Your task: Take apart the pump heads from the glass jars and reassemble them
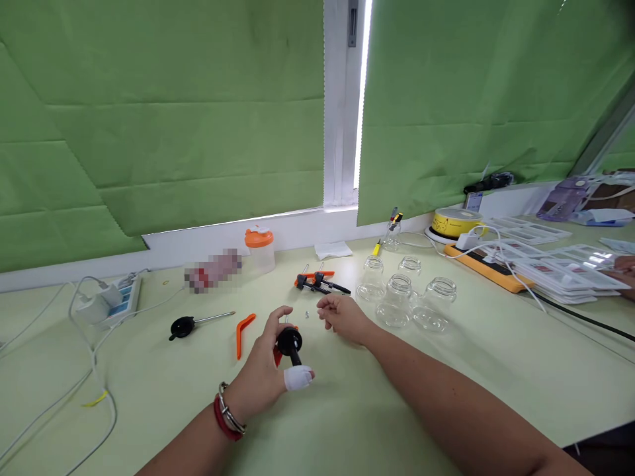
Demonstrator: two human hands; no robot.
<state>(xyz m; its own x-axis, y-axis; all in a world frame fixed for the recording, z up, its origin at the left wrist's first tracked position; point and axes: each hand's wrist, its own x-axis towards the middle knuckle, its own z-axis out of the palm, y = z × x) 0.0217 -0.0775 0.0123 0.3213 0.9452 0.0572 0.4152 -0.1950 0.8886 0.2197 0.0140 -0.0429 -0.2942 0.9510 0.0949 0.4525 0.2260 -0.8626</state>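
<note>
My left hand (268,367), its thumb wrapped in white, holds a black part (290,341) with a round disc and a short stem; a bit of orange shows beneath it. To the right, my right hand (341,316) rests low over the table with its fingers curled together; whatever they may hold is hidden. Tiny metal pieces (307,315) lie between the hands. Behind them are black and orange assemblies (322,283) with metal rods. An orange bent piece (240,336) and a black disc part with a rod (183,326) lie at the left.
Several clear glass jars (395,301) stand right of my right hand. An orange-lidded cup (260,250) is at the back. Power strips (119,301) and cables lie left, an orange strip (489,268) and stacked white trays (560,274) right. A person's hand (626,268) shows at the far right.
</note>
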